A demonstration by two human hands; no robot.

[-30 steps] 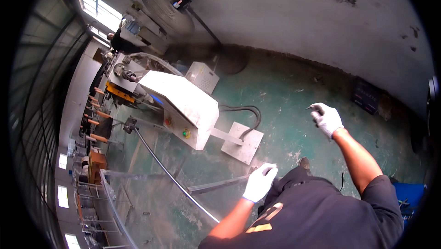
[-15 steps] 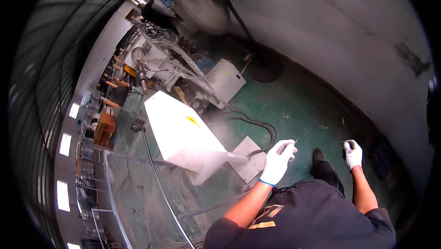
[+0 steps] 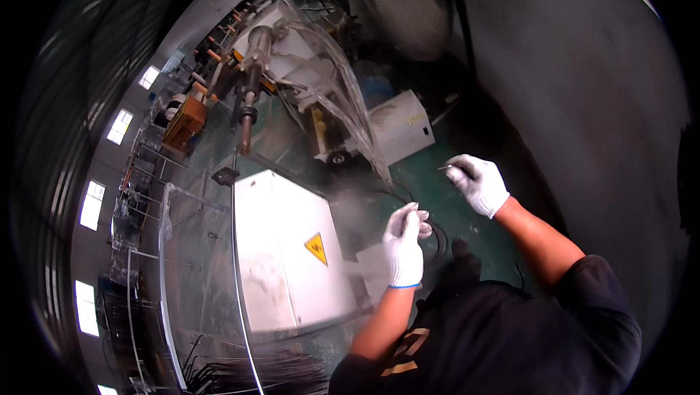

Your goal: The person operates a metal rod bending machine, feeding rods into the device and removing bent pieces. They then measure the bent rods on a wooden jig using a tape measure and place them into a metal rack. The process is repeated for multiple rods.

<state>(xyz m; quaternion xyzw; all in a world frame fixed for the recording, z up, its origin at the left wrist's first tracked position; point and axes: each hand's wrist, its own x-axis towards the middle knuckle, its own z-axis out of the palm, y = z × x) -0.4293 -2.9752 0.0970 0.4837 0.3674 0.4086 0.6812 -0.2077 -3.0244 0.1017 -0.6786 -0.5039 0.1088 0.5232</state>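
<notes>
My left hand [image 3: 406, 245], in a white knit glove with a blue cuff edge, has its fingertips drawn together; what they hold, if anything, is too small to make out. To its right and farther off, my right hand [image 3: 480, 186], also gloved, pinches a small thin metal piece [image 3: 443, 168] that sticks out to the left of the fingertips. The two hands are apart. Left of them stands a white metal cabinet [image 3: 273, 256] with a yellow warning triangle [image 3: 316, 248] on its side.
Beyond the cabinet is a machine with a copper-coloured electrode [image 3: 246, 136] and wrapped hoses [image 3: 350, 103]. A white box [image 3: 401, 126] and a large fan [image 3: 408, 8] stand farther off. A long metal rod [image 3: 238, 271] passes the cabinet's left side. Thin dark rods [image 3: 277, 374] lie at the lower left.
My right hand has swung up and left, now beyond the left hand. My left hand has shifted slightly left and up. The view has turned toward the cabinet and machine.
</notes>
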